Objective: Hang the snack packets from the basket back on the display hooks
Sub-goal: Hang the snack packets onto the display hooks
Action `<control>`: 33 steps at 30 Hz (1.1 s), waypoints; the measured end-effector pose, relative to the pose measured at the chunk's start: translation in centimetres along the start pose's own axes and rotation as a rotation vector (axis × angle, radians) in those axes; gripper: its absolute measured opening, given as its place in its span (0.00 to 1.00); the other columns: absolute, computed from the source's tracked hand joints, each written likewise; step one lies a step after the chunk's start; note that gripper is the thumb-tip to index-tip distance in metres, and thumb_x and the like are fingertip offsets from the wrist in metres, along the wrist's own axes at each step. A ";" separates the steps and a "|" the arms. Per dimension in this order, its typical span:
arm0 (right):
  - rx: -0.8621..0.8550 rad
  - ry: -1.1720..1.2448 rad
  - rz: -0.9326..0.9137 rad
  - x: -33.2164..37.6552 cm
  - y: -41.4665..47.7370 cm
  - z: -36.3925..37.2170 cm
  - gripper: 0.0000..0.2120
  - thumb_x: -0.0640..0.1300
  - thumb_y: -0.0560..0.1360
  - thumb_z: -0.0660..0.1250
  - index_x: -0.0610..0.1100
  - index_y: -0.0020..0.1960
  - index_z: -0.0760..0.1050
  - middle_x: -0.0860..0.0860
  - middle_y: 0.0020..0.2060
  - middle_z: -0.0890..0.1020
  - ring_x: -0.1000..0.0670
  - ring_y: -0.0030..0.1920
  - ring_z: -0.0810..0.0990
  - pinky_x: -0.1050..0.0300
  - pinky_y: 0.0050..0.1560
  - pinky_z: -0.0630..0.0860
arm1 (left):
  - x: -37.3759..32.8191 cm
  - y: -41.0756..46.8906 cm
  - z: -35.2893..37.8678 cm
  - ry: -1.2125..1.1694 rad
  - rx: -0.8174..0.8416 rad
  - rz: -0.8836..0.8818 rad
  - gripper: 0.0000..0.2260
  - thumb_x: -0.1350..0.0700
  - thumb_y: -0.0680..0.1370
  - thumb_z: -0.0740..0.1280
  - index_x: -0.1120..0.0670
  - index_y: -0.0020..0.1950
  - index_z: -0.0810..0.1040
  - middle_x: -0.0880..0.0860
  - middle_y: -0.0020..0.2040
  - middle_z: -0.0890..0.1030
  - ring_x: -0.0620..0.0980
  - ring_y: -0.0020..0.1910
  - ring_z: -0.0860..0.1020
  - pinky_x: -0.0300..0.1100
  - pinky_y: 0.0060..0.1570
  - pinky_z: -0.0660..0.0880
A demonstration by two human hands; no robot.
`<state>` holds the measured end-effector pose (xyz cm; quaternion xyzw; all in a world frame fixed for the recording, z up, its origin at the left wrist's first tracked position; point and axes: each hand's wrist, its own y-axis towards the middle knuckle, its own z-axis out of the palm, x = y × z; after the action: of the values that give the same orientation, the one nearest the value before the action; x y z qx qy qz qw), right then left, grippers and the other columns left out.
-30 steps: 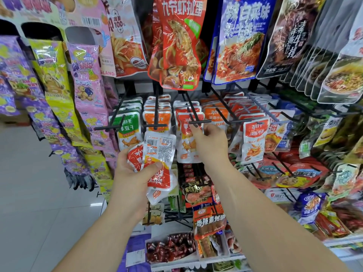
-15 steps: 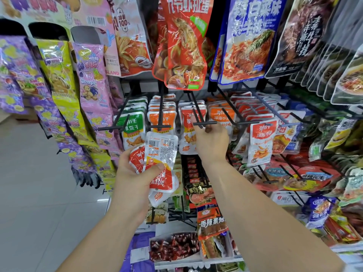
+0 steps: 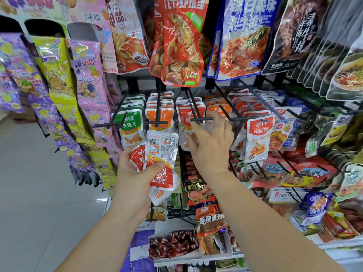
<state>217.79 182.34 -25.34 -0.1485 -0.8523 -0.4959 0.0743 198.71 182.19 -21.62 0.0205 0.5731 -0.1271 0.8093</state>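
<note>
Hanging job: small shiny red-and-white snack packets (image 3: 157, 160), bunched in the middle of the frame, just below the hooks.
Hook: black wire hook with cross bar (image 3: 201, 118), centre, just above the right hand.
Doing it well: find the packet's top hole, then slide it straight over the bar.
Left hand (image 3: 135, 173): thumb and fingers curled round the bunch.
Right hand (image 3: 212, 148): fingers spread loose beside the hook, holding nothing I can see.

Several red-and-white snack packets (image 3: 160, 154), fanned, the topmost showing its barcode back, gripped in the left hand (image 3: 135, 173) just below the black display hooks (image 3: 157, 122).
</note>
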 end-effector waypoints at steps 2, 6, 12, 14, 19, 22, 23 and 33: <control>0.014 -0.014 -0.088 -0.5 0.1 0.1 0.12 0.47 0.78 0.71 0.46 0.59 0.84 0.47 0.66 0.65 0.39 0.64 0.67 0.41 0.58 0.69 | 0.0 0.0 0.1 0.005 -0.003 -0.003 0.24 0.73 0.73 0.73 0.46 0.57 0.76 0.45 0.44 0.87 0.51 0.47 0.86 0.50 0.45 0.81; 0.061 -0.062 -0.209 -1.5 0.0 0.2 0.21 0.38 0.73 0.78 0.44 0.65 0.82 0.46 0.61 0.66 0.39 0.65 0.67 0.39 0.51 0.78 | 0.2 -0.1 0.2 0.007 -0.018 -0.017 0.27 0.72 0.73 0.74 0.44 0.59 0.75 0.51 0.53 0.85 0.56 0.53 0.85 0.54 0.51 0.82; 0.124 -0.160 -0.269 -1.8 0.5 0.2 0.26 0.43 0.71 0.80 0.48 0.68 0.80 0.45 0.64 0.65 0.39 0.67 0.67 0.39 0.54 0.79 | 0.3 0.1 0.6 0.021 0.000 -0.023 0.27 0.71 0.73 0.74 0.48 0.65 0.75 0.54 0.56 0.86 0.57 0.54 0.86 0.56 0.52 0.82; 0.131 -0.177 -0.262 -1.7 0.7 0.3 0.29 0.42 0.68 0.82 0.50 0.68 0.80 0.46 0.63 0.66 0.39 0.66 0.67 0.40 0.54 0.79 | 0.3 0.2 0.7 0.017 0.009 -0.021 0.25 0.71 0.73 0.74 0.48 0.62 0.75 0.51 0.52 0.87 0.55 0.51 0.86 0.53 0.47 0.82; 0.216 -0.262 -0.236 -1.0 1.6 0.2 0.31 0.38 0.63 0.83 0.52 0.64 0.83 0.45 0.60 0.77 0.39 0.50 0.79 0.47 0.43 0.77 | 0.2 0.4 0.9 0.008 0.000 -0.021 0.25 0.72 0.73 0.74 0.48 0.61 0.75 0.49 0.49 0.87 0.54 0.49 0.87 0.52 0.45 0.82; 0.328 -0.241 -0.222 -0.8 2.1 -0.3 0.33 0.29 0.61 0.76 0.50 0.62 0.84 0.42 0.71 0.76 0.40 0.39 0.82 0.53 0.32 0.73 | 0.1 0.4 0.9 0.004 -0.009 -0.018 0.26 0.72 0.73 0.74 0.46 0.60 0.75 0.49 0.49 0.87 0.54 0.49 0.87 0.52 0.47 0.82; 0.336 -0.248 -0.225 -0.7 2.2 -0.5 0.34 0.28 0.58 0.77 0.50 0.61 0.84 0.42 0.71 0.76 0.41 0.35 0.82 0.56 0.28 0.68 | 0.1 0.4 0.9 0.001 -0.010 -0.018 0.26 0.72 0.73 0.74 0.45 0.60 0.75 0.49 0.51 0.87 0.54 0.50 0.86 0.52 0.47 0.82; 0.325 -0.220 -0.224 -1.1 1.5 -0.2 0.39 0.28 0.61 0.75 0.50 0.68 0.79 0.42 0.74 0.67 0.46 0.26 0.75 0.60 0.21 0.62 | 0.0 0.1 0.6 -0.004 -0.005 -0.013 0.26 0.73 0.73 0.73 0.45 0.59 0.75 0.48 0.50 0.87 0.53 0.50 0.86 0.51 0.46 0.82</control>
<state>219.26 182.63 -24.30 -0.0919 -0.9352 -0.3380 -0.0516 199.30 182.16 -21.43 0.0145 0.5717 -0.1309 0.8098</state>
